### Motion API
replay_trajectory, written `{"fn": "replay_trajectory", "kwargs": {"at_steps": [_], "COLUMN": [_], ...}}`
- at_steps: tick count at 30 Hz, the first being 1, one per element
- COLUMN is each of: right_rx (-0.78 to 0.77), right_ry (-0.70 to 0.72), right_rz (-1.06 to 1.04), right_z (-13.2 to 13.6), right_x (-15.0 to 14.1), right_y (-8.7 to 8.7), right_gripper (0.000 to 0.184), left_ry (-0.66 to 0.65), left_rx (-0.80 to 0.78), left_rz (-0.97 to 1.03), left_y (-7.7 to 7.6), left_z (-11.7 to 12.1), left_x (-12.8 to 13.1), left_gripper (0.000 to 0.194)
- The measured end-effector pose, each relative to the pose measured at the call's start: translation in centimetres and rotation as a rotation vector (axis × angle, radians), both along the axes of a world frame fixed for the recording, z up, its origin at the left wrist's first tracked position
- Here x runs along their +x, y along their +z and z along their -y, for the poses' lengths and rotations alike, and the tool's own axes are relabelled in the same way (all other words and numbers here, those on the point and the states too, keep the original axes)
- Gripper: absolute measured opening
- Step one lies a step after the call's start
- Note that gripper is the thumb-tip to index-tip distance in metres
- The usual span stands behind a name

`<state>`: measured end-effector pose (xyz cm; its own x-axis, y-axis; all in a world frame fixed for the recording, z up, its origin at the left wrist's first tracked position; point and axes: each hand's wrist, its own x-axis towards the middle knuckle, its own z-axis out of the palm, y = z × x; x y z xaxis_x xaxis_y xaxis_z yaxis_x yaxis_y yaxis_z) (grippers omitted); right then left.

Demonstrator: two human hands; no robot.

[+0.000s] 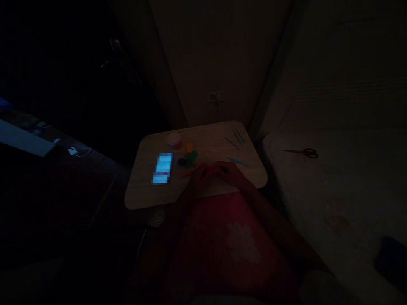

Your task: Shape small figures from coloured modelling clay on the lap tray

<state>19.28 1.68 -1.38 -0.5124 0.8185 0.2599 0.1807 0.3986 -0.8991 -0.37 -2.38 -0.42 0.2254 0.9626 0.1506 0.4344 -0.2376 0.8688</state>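
Red piece (pixel 213 168): near the middle of the frame, between the two hands at the near edge of the tabletop; its outline is too dim to make out.
Left hand (pixel 199 173): bent at the left side of the red piece; the dark hides whether the fingertips pinch it.
Right hand (pixel 229 170): curled over from the right, fingers at the red piece; whether they press together cannot be told.
Pink strip (pixel 188 172): thin, slanting out on the left of the left hand.
Green pieces (pixel 191 157): just above and left of the left hand, beside a dark blue piece (pixel 182 162).
Orange piece (pixel 190 147): round, just above the green pieces.
Tub (pixel 174 140): pale, up and left of the orange piece.
Phone (pixel 163 168): lit and blurred, on the left part of the tabletop (pixel 143 190).
Blue-green sticks (pixel 238 161): one group near the tabletop's upper right corner, others lower down, near the right hand.
Scissors (pixel 310 153): on a pale surface (pixel 318 182) at the right of the frame.
Red cloth (pixel 216 237): lower middle, with a pale patch.
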Motion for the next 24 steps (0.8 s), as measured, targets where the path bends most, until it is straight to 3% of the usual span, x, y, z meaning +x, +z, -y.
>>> {"fn": "replay_trajectory", "kwargs": {"at_steps": [17, 21, 24], "right_rx": [0.043, 0.036, 0.062], "right_ry": [0.002, -0.031, -0.135], "right_rz": [-0.017, -0.004, -0.056], "right_z": [0.17, 0.02, -0.02], "right_x": [0.3, 0.1, 0.0], "right_y": [-0.15, -0.29, -0.51], "right_gripper": [0.027, 0.03, 0.029], "left_ry": [-0.021, 0.071, 0.124], "left_rx": [0.134, 0.077, 0.005], "left_rz": [-0.096, -0.074, 0.025], "left_y": [0.74, 0.7, 0.62], "left_z": [-0.03, -0.26, -0.11], "left_x": [0.33, 0.24, 0.34], "left_gripper": [0.028, 0.032, 0.032]}}
